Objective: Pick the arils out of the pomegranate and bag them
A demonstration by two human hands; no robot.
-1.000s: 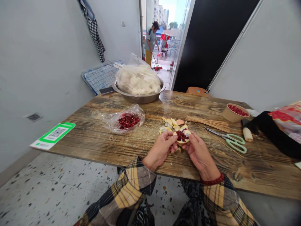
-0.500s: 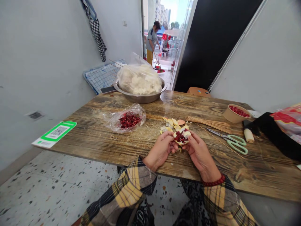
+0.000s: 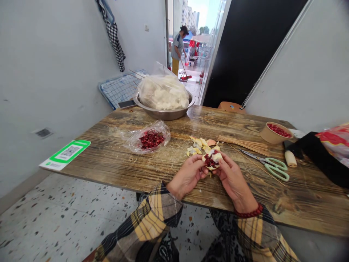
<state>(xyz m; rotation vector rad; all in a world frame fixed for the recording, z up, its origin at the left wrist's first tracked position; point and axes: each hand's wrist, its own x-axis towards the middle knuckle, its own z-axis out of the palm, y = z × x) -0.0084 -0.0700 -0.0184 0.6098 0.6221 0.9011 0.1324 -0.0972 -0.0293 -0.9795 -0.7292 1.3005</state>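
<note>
Between my two hands, above the table's front part, is a piece of pomegranate [image 3: 211, 160] with dark red seeds and pale pith showing. My left hand [image 3: 190, 174] pinches its left side, and my right hand [image 3: 231, 177] grips its right side with the thumb at the pale pith. Peel scraps [image 3: 200, 143] lie on the wood just beyond my fingers. Loose red seeds [image 3: 151, 139] sit in a clear plastic bag [image 3: 133, 145] to the left. More seeds fill a paper bowl [image 3: 274, 135] at the right.
Scissors [image 3: 275, 168] with green handles and a bundle of wooden skewers [image 3: 245, 144] lie right of my hands. A steel basin [image 3: 166, 114] holding a bagged white mass [image 3: 166, 92] stands at the back. A QR-code card [image 3: 67, 154] lies at the left edge. Outside, a person [image 3: 178, 49] sweeps.
The whole view has shifted slightly. Both hands keep hold of the pomegranate piece, with only small finger movement. Outside, the sweeping person's broom has moved.
</note>
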